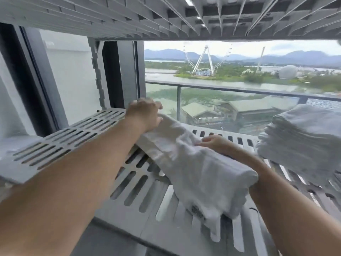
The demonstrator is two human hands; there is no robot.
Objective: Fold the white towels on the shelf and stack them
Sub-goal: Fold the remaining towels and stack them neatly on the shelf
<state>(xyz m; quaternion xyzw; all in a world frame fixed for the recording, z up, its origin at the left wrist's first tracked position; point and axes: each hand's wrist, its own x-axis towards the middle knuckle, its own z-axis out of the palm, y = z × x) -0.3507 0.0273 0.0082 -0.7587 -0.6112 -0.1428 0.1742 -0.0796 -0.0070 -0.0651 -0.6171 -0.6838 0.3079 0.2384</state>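
A long half-folded towel [199, 163] lies across the slotted shelf [55, 150], its near end hanging over the front edge. The left hand [145, 115] grips its far end with curled fingers. The right hand [215, 142] rests on its middle, fingers straight. A stack [304, 141] of folded towels sits at right.

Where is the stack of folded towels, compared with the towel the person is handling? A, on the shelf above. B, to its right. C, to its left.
B: the stack sits on the same shelf, to the right of the towel.
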